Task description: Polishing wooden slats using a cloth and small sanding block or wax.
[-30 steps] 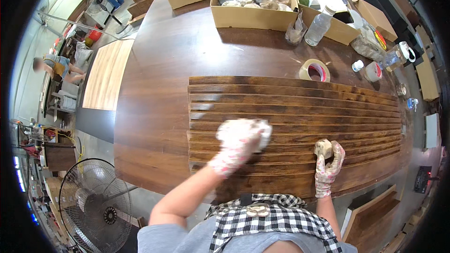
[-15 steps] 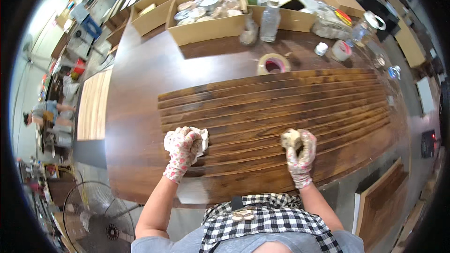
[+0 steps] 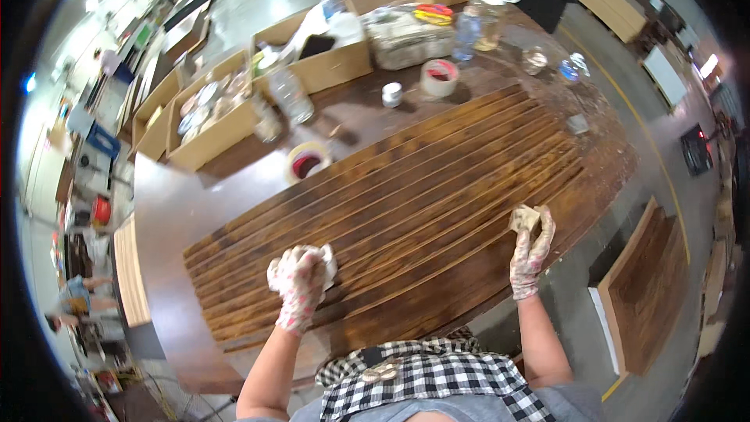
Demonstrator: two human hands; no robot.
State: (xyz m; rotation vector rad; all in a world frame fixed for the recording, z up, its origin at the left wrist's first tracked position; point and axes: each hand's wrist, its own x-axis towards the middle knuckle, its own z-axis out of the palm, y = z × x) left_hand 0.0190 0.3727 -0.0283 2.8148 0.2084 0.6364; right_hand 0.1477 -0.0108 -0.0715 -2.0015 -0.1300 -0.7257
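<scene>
In front of me lies a dark brown wooden panel [image 3: 391,195] with long parallel grooves or slats, its surface streaked and blotchy. My left hand [image 3: 297,289], in a white glove with a pink pattern, is closed around a crumpled white cloth [image 3: 330,264] over the panel's near left part. Toward the panel's near right edge, my right hand [image 3: 533,258], gloved the same way, pinches a small beige pad [image 3: 523,219], stained in places. Whether that pad is sponge or folded cloth I cannot tell.
Beyond the panel stand a tape roll [image 3: 308,162], another tape roll [image 3: 439,78], a small white jar [image 3: 392,94], a plastic bottle [image 3: 291,94], a clear jug [image 3: 491,16] and cardboard boxes [image 3: 211,137]. A brown board [image 3: 644,297] leans at the right. People work at far left.
My view has swung to the right, so the table and panel now appear slanted. My right hand has moved outward toward the panel's right edge with the pad; my left keeps the cloth.
</scene>
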